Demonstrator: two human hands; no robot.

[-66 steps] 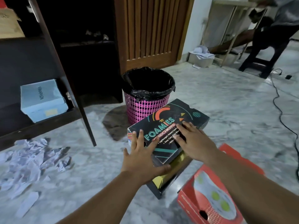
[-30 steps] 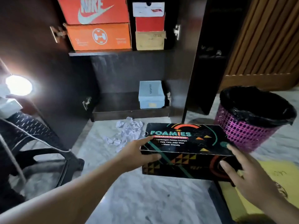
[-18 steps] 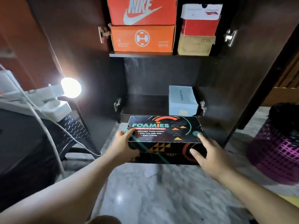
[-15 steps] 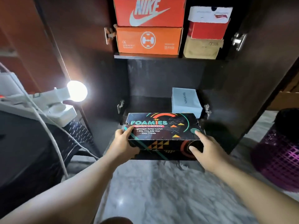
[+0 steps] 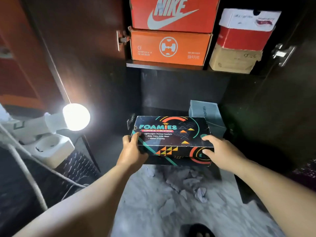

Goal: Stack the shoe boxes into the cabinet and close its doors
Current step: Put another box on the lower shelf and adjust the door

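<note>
Nearest the camera, on the marble floor point(image 5: 145, 211), scraps of crumpled paper point(image 5: 189, 183) lie scattered in front of the cabinet point(image 5: 273, 93). Just above them both hands hold the black Foamies box point(image 5: 172, 139) level at the mouth of the lower shelf. Left hand point(image 5: 132, 151) grips the box's left end, thumb curled over the lid's corner; right hand point(image 5: 220, 151) clasps the right end, thumb on the lid edge and fingers against the front face. Off to the left, a lit bulb point(image 5: 76, 117) sits in a white socket strip point(image 5: 49, 146). Behind the held box, a pale blue box point(image 5: 207, 113) rests at the lower shelf's right side. Farther up, the upper shelf carries an orange Nike box point(image 5: 172, 12) stacked on another orange box point(image 5: 169, 47), and beside them a red-and-white box point(image 5: 246, 28) on a tan box point(image 5: 234, 60).
</note>
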